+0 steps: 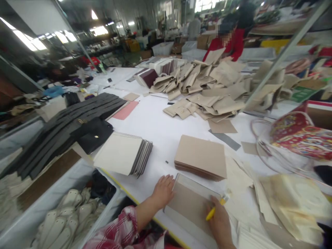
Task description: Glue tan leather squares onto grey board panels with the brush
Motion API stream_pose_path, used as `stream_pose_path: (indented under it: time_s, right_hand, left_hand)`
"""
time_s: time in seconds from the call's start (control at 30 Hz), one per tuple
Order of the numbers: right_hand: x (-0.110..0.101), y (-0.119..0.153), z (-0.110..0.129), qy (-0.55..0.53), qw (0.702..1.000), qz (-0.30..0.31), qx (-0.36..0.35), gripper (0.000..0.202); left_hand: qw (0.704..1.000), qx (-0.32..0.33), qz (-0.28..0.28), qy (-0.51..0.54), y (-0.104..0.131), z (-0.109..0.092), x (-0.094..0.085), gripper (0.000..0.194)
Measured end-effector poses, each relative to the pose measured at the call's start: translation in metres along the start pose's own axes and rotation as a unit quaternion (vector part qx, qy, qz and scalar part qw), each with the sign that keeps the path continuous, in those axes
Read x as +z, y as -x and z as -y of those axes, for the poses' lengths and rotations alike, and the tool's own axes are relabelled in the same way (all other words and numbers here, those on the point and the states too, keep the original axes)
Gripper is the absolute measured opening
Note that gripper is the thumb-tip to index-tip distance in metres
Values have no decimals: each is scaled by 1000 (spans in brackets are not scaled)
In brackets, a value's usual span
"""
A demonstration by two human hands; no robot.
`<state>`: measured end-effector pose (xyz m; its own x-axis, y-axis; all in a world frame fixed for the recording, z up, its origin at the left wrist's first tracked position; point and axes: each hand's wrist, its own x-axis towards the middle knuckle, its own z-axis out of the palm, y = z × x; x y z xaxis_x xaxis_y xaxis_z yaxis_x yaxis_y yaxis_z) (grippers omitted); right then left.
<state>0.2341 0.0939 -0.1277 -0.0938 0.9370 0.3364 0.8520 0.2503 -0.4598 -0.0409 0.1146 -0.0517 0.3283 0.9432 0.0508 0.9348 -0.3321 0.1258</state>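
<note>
Brush [211, 213] slants, bristles far-right, handle end near-left, clamped in right hand [220, 221] over panel [190, 204]. Panel lies on table [153, 121] just nearside of brown stack [201, 155], long axis far-left to near-right; left hand [164, 191] flat at left edge, unclenched.

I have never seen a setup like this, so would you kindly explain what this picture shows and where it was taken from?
There is no robot here: the picture comes from a camera worn on the head of the person working bare-handed. The left hand lies at the edge of a flat, tan-and-grey rectangular panel; the right hand holds a slim yellow-handled tool over it, its tip too blurred to name. On the white tabletop, a stack of tan rectangular sheets lies just beyond, a stack of cream rectangular panels to the left, and a heap of beige pieces farther back.
</note>
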Motion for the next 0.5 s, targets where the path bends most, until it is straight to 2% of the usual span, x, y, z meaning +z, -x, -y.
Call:
stream_pose_path:
  time_s: [0.07, 0.1, 0.13, 0.17, 0.2, 0.27, 0.3, 0.33, 0.4, 0.5]
  right_hand:
    - [-7, -2, 2, -8, 1000, -13, 7, 47]
    - [-11, -3, 5, -15, 1000, -18, 10, 49]
    - [-15, -3, 10, -23, 999, -20, 13, 49]
    - [-18, -4, 16, -33, 999, -21, 13, 47]
    - [-20, -5, 23, -44, 999, -25, 10, 45]
    - [-22, -6, 41, -71, 997, -32, -4, 39]
    - [-23, -8, 51, -90, 995, -30, -11, 36]
    - [-25, -9, 62, -114, 993, -22, -16, 33]
    - [-30, -10, 85, -175, 984, 30, -4, 27]
    - [-39, -10, 122, -292, 942, 150, 61, 17]
  left_hand:
    - [989, -16, -145, -40, 17, 34, -36, 44]
    - [972, -59, -216, -71, 26, 53, -54, 49]
    - [952, -118, -262, -102, 35, 72, -69, 56]
    - [940, -165, -271, -129, 44, 90, -82, 63]
    - [937, -192, -255, -142, 52, 106, -93, 64]
    - [951, -194, -198, -140, 65, 128, -106, 48]
    - [959, -179, -176, -129, 70, 132, -109, 37]
    - [967, -154, -164, -117, 74, 131, -111, 29]
    - [977, -87, -171, -90, 79, 114, -109, 27]
    - [982, 41, -179, -35, 83, 59, -91, 33]
